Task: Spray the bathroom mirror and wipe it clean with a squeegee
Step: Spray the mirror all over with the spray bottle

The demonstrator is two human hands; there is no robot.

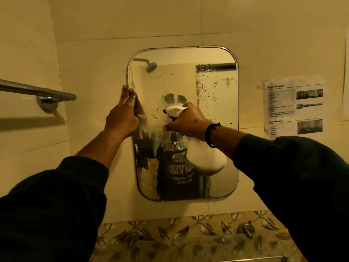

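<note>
Two arms in dark green sleeves reach forward from the bottom corners, the cuffs pushed back from bare forearms. The right hand [188, 121], with a black cord bracelet [211, 134] at the wrist, is wrapped around the neck of a white plastic spray bottle [204, 157] — fingers closed on the trigger head, the nozzle pointing left toward the glass, the rounded body hanging below the hand. The left hand [123, 114] rests on the left edge of a rounded-rectangle wall mirror with a thin metal rim [217, 87]; its fingers lie close together and extended upward, flat along the rim, gripping nothing.

The mirror hangs upright on cream wall tiles, directly ahead at the centre of the view. Its surface is misted and streaked, with dark droplet spots across the upper half and runs of liquid in the lower half. It reflects a shower head near its top left corner.

Below the mirror runs a band of brown leaf-patterned tiles [170, 233]. On the left wall, a chrome towel bar [37, 91] juts out. To the right of the mirror, a printed paper sheet with small photos [294, 108] is stuck to the wall — its text too blurred to read.
</note>
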